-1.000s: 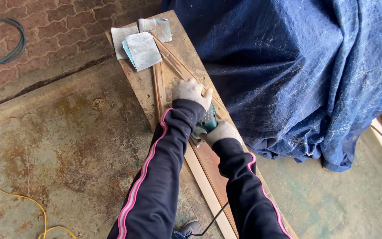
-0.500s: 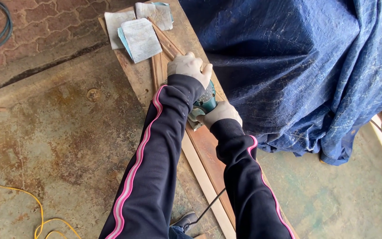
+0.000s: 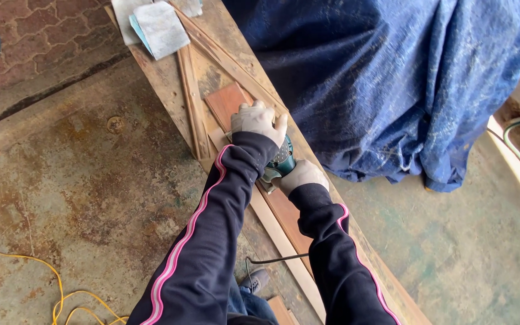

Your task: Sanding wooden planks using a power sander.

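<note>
We have a teal handheld electric sander [image 3: 279,161] sitting on a reddish-brown flat wooden board [image 3: 229,102], which lies along a long weathered plank workbench [image 3: 165,78] running from far left to near right. Our left hand [image 3: 259,120], in a pale work glove, presses flat over the front of the sander with fingers curled down; our right hand [image 3: 301,175], also gloved, is wrapped closed around the rear grip. To sand well, we judge it best to keep the pad flat on the board, push evenly with both hands, and keep the black power cord [image 3: 272,260] trailing near us clear of the stroke. Thin wooden strips [image 3: 191,102] lie just left of the board. Grey sandpaper sheets [image 3: 159,27] rest at the far end. A crumpled blue tarpaulin [image 3: 392,78] hangs to the right, just beside the bench.
</note>
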